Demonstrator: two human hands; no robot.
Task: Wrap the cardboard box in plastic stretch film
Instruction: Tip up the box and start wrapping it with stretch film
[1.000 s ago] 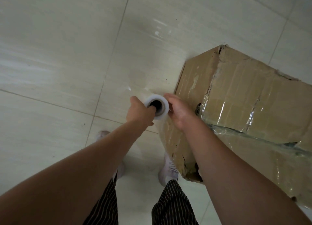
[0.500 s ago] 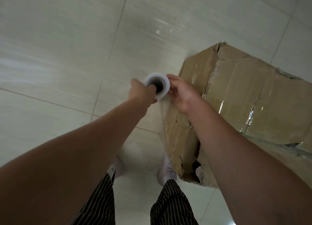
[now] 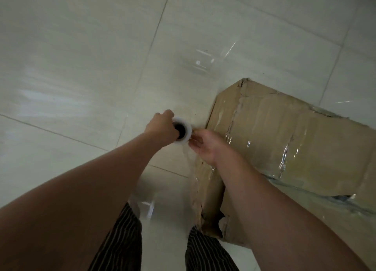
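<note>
A worn cardboard box [image 3: 301, 140] stands on the tiled floor at the right, with clear stretch film glinting across its top and side. A white roll of stretch film [image 3: 182, 130] hangs upright just left of the box's near corner. My left hand [image 3: 162, 127] grips the roll's top end, fingers hooked into its dark core. My right hand [image 3: 205, 143] is beside the roll on its right, fingers loosely curved against it. A sheet of film runs down from the roll along the box's front corner.
Pale glossy floor tiles [image 3: 81, 67] spread to the left and behind the box. My striped trouser legs [image 3: 122, 240] are at the bottom, close to the box's torn lower corner [image 3: 213, 220].
The roll and both hands have shifted forward and left, away from the box's front face toward its far corner. The film sheet has lengthened along the box's front.
</note>
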